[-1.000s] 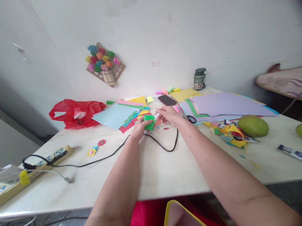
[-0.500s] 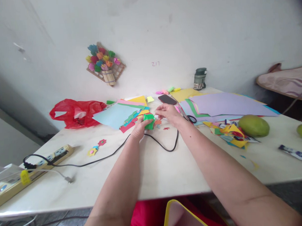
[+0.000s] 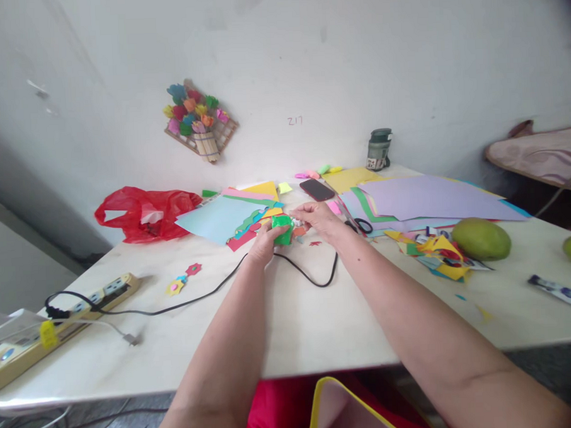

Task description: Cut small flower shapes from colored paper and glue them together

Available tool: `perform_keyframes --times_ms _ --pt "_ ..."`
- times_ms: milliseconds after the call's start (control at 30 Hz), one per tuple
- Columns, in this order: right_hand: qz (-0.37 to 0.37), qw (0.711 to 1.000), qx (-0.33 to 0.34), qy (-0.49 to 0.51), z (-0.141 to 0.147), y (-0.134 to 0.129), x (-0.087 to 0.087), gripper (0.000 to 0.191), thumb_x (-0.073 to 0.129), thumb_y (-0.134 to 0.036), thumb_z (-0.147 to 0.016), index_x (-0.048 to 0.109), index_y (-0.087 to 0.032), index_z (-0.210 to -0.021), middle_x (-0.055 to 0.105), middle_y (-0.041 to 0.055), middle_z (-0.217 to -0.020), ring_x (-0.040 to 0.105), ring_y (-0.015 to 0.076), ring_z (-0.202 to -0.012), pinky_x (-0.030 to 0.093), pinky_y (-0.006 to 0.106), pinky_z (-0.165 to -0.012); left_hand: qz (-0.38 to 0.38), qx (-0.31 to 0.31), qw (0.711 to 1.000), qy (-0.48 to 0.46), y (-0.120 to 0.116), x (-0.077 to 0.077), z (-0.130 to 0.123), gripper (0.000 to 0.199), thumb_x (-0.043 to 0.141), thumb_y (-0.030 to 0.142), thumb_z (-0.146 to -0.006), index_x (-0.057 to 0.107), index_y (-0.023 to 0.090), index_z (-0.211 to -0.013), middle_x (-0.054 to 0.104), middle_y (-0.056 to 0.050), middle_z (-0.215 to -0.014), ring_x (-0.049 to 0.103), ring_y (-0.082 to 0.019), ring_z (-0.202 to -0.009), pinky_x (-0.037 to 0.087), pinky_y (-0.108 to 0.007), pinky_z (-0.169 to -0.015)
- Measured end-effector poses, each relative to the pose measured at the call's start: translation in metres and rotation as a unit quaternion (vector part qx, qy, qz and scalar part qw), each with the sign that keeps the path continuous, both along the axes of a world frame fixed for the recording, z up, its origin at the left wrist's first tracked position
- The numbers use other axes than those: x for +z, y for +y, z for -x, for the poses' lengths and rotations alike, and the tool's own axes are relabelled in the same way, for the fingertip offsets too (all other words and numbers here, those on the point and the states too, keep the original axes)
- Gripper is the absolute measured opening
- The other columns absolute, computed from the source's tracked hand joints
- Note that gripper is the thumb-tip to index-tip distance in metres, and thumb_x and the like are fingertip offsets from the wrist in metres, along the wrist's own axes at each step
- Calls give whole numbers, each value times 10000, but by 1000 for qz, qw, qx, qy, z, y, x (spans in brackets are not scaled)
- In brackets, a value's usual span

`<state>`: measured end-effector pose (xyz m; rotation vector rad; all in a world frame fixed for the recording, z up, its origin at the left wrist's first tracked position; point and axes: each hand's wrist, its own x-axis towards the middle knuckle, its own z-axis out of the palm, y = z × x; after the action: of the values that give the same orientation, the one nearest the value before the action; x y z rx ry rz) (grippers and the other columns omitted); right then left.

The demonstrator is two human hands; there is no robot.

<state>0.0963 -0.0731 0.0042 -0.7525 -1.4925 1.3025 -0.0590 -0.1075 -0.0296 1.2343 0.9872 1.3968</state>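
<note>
My left hand (image 3: 264, 242) is closed on a small bright green piece (image 3: 282, 230), with the thumb over its face. Just right of it, my right hand (image 3: 313, 218) is closed, thumb and fingers pinched beside the green piece; what lies between those fingertips is too small to make out. Under and behind the hands are cut strips of colored paper and an orange paper shape (image 3: 299, 231). A small red paper cutout (image 3: 316, 243) lies in front of my right hand.
Scissors (image 3: 363, 226), a phone (image 3: 316, 189) and purple sheets (image 3: 421, 195) are beyond my right arm, near paper scraps (image 3: 441, 257) and a mango (image 3: 480, 238). A black cable (image 3: 176, 305) runs from the power strip (image 3: 113, 288). A red bag (image 3: 146, 210) sits back left.
My right hand has shifted slightly left, its fingertips closer to the green piece. My left hand still holds that piece in nearly the same place.
</note>
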Motion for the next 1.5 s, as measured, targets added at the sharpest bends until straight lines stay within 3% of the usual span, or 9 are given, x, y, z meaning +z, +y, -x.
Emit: perform_keyframes --times_ms 300,467,700,933,1100,1300,1500 --pt "45 999 -17 22 6 3 -6 387 836 -400 -462 645 -140 -676 539 -42 -548 441 66 -478 385 199 -420 6 0 1000 -16 -2 3 -2 291 708 314 -590 601 133 -791 627 -25 -624 582 -130 -530 426 -226 -482" --pt "43 999 -20 19 6 4 -8 374 830 -402 -478 623 -145 -654 518 -46 -531 441 70 -476 391 202 -417 6 -6 1000 -11 -1 0 -1 270 699 312 -617 603 135 -796 625 -28 -620 578 -131 -521 399 -221 -450" --pt "42 999 -28 1 7 1 -6 388 815 -429 -479 614 -150 -660 515 -46 -545 434 75 -482 387 215 -434 -4 -6 1000 -26 0 0 -2 301 745 324 -605 614 137 -801 633 -18 -654 591 -124 -558 449 -232 -522" --pt "-46 994 -62 -71 6 -2 -2 361 737 -483 -577 582 -158 -604 507 -39 -538 420 87 -504 355 234 -480 -16 -44 999 12 -2 0 -1 386 785 403 -636 618 134 -855 645 -17 -689 598 -115 -570 482 -245 -576" --pt "-73 988 -78 -111 4 -1 -3 343 618 -472 -706 593 -153 -582 502 -22 -520 492 127 -544 388 251 -511 -22 -28 999 21 2 -5 1 395 781 427 -646 615 138 -859 650 -18 -720 610 -122 -584 487 -240 -557" --pt "-150 982 -69 -96 4 2 -6 223 617 -353 -752 701 -164 -668 705 40 -770 640 193 -795 487 306 -757 -28 -34 999 9 0 -1 -1 400 788 435 -630 612 138 -832 635 -5 -683 599 -118 -579 496 -243 -561" --pt "-174 978 -73 -92 6 2 -6 91 664 -227 -713 736 -193 -668 741 56 -907 665 222 -953 485 354 -898 -29 -25 999 18 -1 -1 0 414 799 438 -608 629 134 -830 642 -20 -685 593 -115 -576 484 -242 -568"
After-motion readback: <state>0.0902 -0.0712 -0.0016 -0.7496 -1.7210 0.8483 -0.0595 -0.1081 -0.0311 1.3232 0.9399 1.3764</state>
